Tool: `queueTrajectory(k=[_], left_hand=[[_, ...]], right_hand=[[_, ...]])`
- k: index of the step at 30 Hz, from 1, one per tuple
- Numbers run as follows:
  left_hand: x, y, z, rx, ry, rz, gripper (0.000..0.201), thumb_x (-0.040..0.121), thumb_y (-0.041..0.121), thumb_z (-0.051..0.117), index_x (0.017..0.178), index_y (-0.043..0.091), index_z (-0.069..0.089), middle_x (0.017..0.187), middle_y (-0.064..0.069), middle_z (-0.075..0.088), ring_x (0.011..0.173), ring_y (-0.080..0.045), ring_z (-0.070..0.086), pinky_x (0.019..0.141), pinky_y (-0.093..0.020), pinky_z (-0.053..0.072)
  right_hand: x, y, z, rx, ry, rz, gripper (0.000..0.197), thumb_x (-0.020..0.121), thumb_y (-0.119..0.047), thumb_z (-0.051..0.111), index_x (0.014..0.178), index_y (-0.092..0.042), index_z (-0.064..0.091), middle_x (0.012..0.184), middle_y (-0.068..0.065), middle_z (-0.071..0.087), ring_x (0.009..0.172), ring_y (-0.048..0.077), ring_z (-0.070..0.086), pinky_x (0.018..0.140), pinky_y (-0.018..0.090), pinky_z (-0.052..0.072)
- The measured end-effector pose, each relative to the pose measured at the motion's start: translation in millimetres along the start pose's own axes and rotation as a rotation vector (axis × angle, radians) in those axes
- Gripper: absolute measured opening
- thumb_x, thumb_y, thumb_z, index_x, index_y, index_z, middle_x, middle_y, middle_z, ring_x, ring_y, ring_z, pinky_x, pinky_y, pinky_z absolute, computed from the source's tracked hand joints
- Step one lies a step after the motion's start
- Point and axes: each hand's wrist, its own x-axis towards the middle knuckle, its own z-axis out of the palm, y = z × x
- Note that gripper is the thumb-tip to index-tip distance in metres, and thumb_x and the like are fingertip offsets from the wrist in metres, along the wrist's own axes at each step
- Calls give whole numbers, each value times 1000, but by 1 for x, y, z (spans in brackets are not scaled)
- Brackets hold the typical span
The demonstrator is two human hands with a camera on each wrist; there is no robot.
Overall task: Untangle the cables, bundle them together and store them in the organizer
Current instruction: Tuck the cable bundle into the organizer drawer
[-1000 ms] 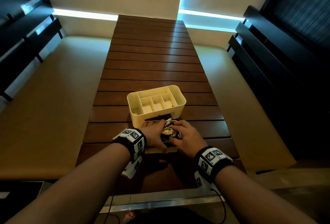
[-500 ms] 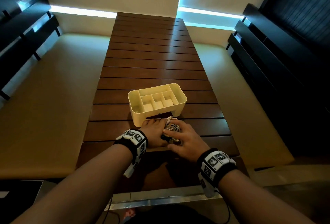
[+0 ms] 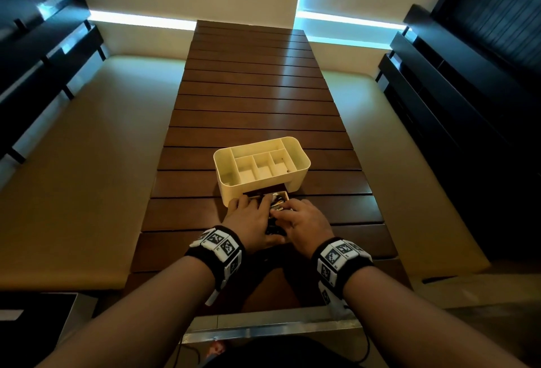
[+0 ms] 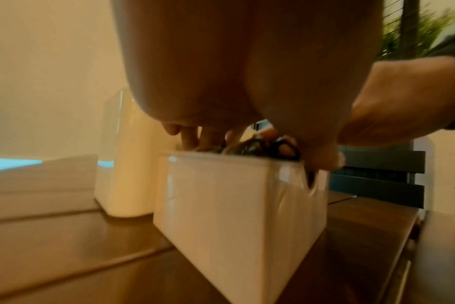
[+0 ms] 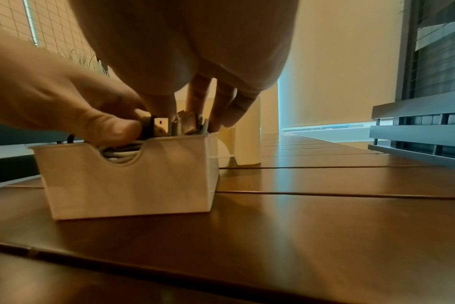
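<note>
A cream organizer (image 3: 299,169) with several empty top compartments stands on the brown slatted table (image 3: 257,98). Its small drawer (image 5: 127,181) sits pulled out at the front, with a notch in its near wall. A bundle of white and black cables (image 5: 122,155) fills the drawer, and plugs stick up above its rim. My left hand (image 3: 248,218) lies over the drawer's left part, its thumb against a black plug. My right hand (image 3: 301,221) reaches in from the right, its straight fingers (image 5: 221,107) pressing down on the cable bundle (image 3: 276,203). Both hands hide most of the drawer in the head view.
Cushioned benches (image 3: 87,177) run along both long sides of the table, backed by dark slatted rails (image 3: 439,80). The table's near edge (image 3: 263,303) lies just under my wrists. The slats beyond the organizer carry nothing.
Both hands have shifted a little forward toward the organizer, staying on the cable bundle in the drawer. The organizer itself has not moved.
</note>
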Motion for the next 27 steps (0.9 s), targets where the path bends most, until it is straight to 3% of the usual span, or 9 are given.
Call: queueTrajectory(k=[3, 5, 9, 13, 15, 18, 21, 24, 27], left_hand=[[-10, -1, -9, 155, 160, 1, 92, 76, 79, 53, 148, 27, 25, 137, -9, 44, 127, -31, 36, 107, -45, 26], [-16, -2, -14, 183, 251, 32, 92, 78, 73, 56, 150, 25, 25, 148, -10, 31, 133, -31, 29, 109, -45, 26], [-13, -3, -6, 189, 172, 102, 86, 94, 61, 44, 158, 16, 9, 166, -7, 1, 150, -28, 5, 121, -43, 8], [-17, -7, 7, 68, 66, 101, 70, 102, 45, 41, 156, 8, 14, 163, -13, 19, 147, -28, 25, 119, -38, 19], [-19, -10, 8, 59, 74, 110, 64, 103, 39, 41, 155, 8, 20, 158, -13, 31, 142, -27, 35, 116, -37, 25], [-18, -12, 10, 107, 100, 100, 56, 100, 40, 36, 146, 9, 42, 144, -9, 52, 129, -28, 51, 106, -41, 38], [-19, -18, 13, 149, 116, 78, 63, 91, 46, 26, 134, 14, 58, 129, -3, 65, 115, -28, 60, 91, -43, 48], [-19, -22, 14, 190, 109, 102, 65, 91, 50, 23, 139, 17, 52, 137, 0, 59, 123, -28, 53, 95, -45, 44], [-20, -27, 14, 199, 73, 117, 70, 95, 54, 16, 145, 15, 45, 147, -1, 50, 133, -29, 43, 103, -49, 37]], right_hand=[[4, -1, -4, -55, 12, -41, 21, 85, -32, 65, 103, -31, 76, 95, -4, 69, 78, 24, 58, 64, 36, 47], [6, 0, -7, -66, 3, -60, 19, 81, -30, 75, 100, -33, 77, 91, -5, 68, 76, 25, 58, 61, 36, 46], [10, 3, -7, -41, -25, -91, 20, 77, -25, 80, 96, -29, 78, 91, -3, 68, 76, 27, 55, 58, 42, 52], [7, 0, -14, 51, -155, -3, 26, 95, -27, 64, 120, -28, 71, 117, -3, 62, 99, 12, 38, 90, 30, 44], [6, -1, -19, 60, -219, -6, 30, 98, -29, 58, 127, -31, 67, 133, -5, 53, 111, 12, 39, 101, 31, 42], [8, -9, -31, 116, -285, 44, 35, 98, -38, 56, 131, -30, 63, 158, -8, 23, 138, 16, 27, 116, 36, 31], [15, -15, -37, -30, -388, -20, 48, 95, -56, 50, 137, -34, 57, 165, -11, -2, 147, 18, 8, 119, 40, 22], [27, -8, -36, -159, -481, -97, 52, 95, -58, 48, 143, -37, 48, 166, -9, 1, 151, 18, 1, 122, 44, 20], [31, 5, -26, -133, -537, -116, 51, 100, -45, 49, 149, -34, 40, 164, -5, 20, 152, 20, 12, 121, 47, 22]])
